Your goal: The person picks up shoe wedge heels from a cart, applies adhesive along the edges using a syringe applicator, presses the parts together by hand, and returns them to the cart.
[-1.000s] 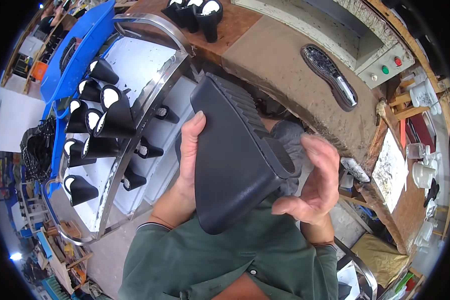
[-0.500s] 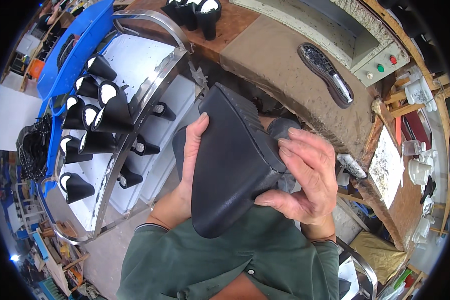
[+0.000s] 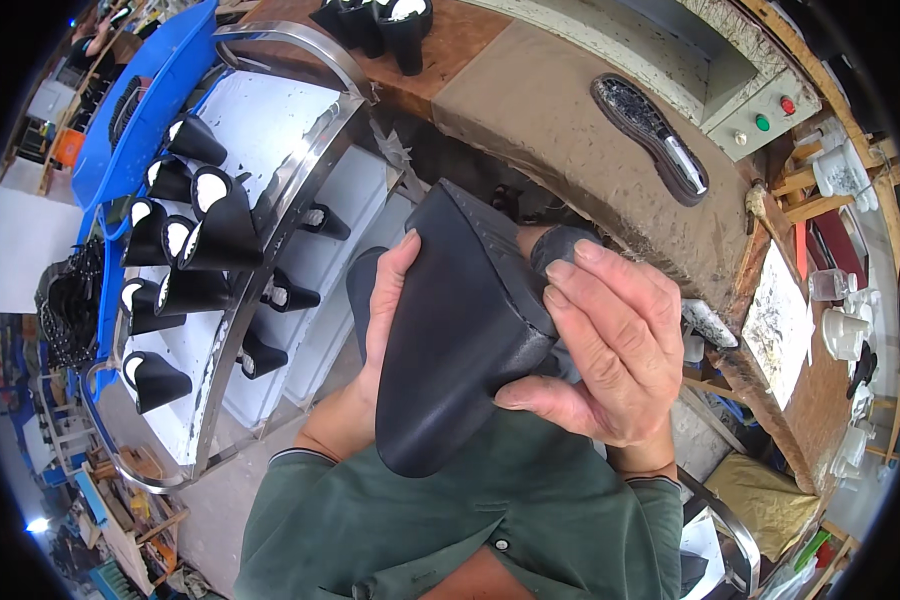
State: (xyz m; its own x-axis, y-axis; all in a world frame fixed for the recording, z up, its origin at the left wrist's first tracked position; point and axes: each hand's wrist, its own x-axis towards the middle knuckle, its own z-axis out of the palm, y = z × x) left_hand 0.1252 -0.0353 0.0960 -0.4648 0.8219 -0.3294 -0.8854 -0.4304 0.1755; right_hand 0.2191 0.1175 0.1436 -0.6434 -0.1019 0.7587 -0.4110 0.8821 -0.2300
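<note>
A black leather boot is tilted in front of my chest, its smooth broad side facing up and a ridged edge showing at the top right. Around its left side my left hand is closed, thumb lying on the leather and the other fingers hidden beneath. My right hand is curled at the boot's right edge, fingertips beside the seam and thumb at the lower corner. A dark rounded piece shows behind the right fingertips; its kind is unclear.
Several black boots with white linings stand on a metal-framed rack at left, beside a blue bin. A dark shoe sole lies on the brown bench, before a machine panel with buttons. More black boots stand farther back.
My right fingers and thumb have slid slightly left along the boot's edge. The boot has tilted a little, and the view has shifted slightly.
</note>
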